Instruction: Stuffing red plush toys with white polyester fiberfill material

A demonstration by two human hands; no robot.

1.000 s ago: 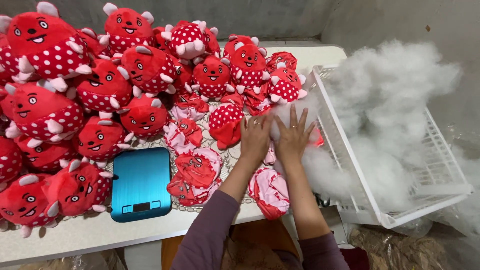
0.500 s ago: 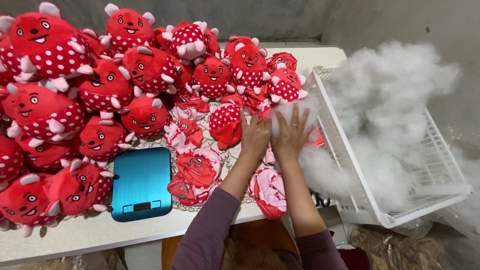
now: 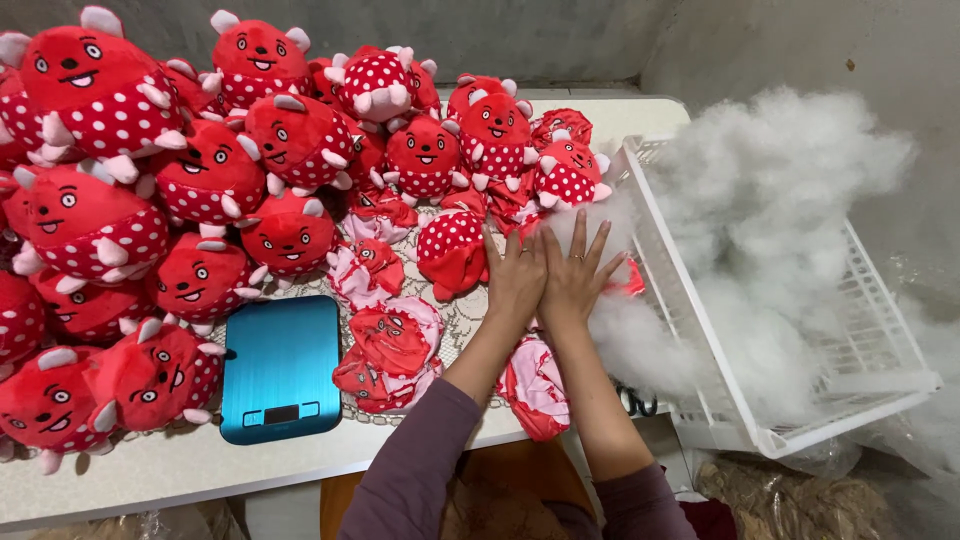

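The left hand (image 3: 516, 283) and right hand (image 3: 577, 278) lie flat, fingers spread, side by side, pressing white stuffing fibre (image 3: 600, 215) beside the white basket (image 3: 690, 330).

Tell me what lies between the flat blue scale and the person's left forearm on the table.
In the head view, flat unstuffed red-and-pink toy skins lie on the lace mat between the blue scale and the left forearm.

A loose clump of white fibre stuffing (image 3: 575, 215) lies flattened under two side-by-side palms on the table, just beside a tilted white plastic basket (image 3: 700, 330) heaped with more fluffy filling.
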